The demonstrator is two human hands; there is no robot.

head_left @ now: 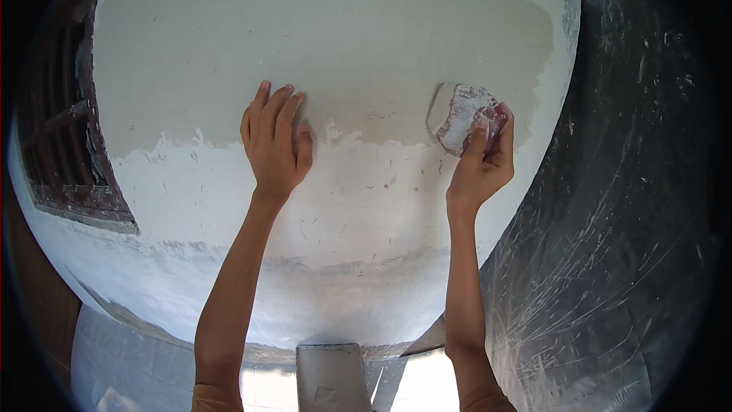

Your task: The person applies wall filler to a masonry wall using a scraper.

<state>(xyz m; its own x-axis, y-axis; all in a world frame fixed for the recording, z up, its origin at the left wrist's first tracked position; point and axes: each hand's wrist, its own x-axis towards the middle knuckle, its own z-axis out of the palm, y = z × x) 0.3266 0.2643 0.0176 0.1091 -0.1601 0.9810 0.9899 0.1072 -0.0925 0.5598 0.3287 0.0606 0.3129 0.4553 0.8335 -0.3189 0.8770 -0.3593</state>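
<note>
A broad putty scraper (461, 116), dark red and smeared with white paste, is in my right hand (482, 164). My thumb and fingers pinch its right side, and its pale blade edge lies against or very near the wall (343, 206). My left hand (274, 145) is open, with its fingers spread at the wall surface; the frame does not settle whether the palm presses on it. A grey-beige coat (343, 23) covers the upper wall. Its ragged lower edge passes behind both hands, with a whiter surface below.
A dark brown barred window frame (65, 137) is set in the wall at left. On the right hangs a dark sheet (595, 206) splashed with white. Below, between my forearms, is a grey rectangular board or slab (332, 378), with bright surfaces beside it.
</note>
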